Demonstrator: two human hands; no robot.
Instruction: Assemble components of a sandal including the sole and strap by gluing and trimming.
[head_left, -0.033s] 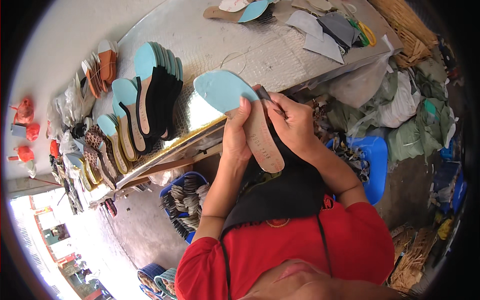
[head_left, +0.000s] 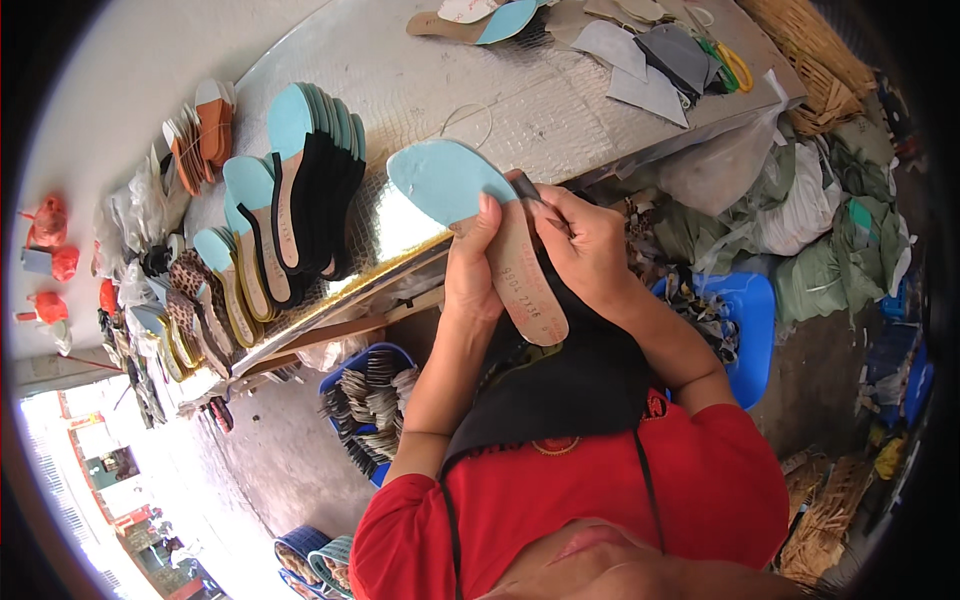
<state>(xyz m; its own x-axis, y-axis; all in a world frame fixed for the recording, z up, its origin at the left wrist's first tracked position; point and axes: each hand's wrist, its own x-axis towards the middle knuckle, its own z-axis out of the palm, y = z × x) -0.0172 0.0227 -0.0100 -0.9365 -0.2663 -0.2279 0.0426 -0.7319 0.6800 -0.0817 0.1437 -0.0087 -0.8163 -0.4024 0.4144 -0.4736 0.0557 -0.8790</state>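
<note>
My left hand (head_left: 474, 262) is closed round the middle of a shoe insole (head_left: 435, 183), thumb on top. The insole is light blue at its broad end and beige with printed marks on its narrow end, which points down toward me. At its right edge, my right hand (head_left: 585, 245) pinches a dark strip (head_left: 526, 188) between thumb and fingers. The strip lies against the insole's side; its far end is hidden behind the insole and fingers. Left of my hands, several blue-topped insoles with black edging (head_left: 318, 190) stand in overlapping rows on the workbench (head_left: 400, 80).
Gold-edged insoles (head_left: 232, 285) and brown pieces (head_left: 213, 125) line the bench's left side. Grey scraps (head_left: 680, 60) and yellow-handled scissors (head_left: 738, 68) lie at the far right. Below are a blue basket of stacked pieces (head_left: 375, 400), a blue tub (head_left: 750, 335) and green sacks (head_left: 830, 265).
</note>
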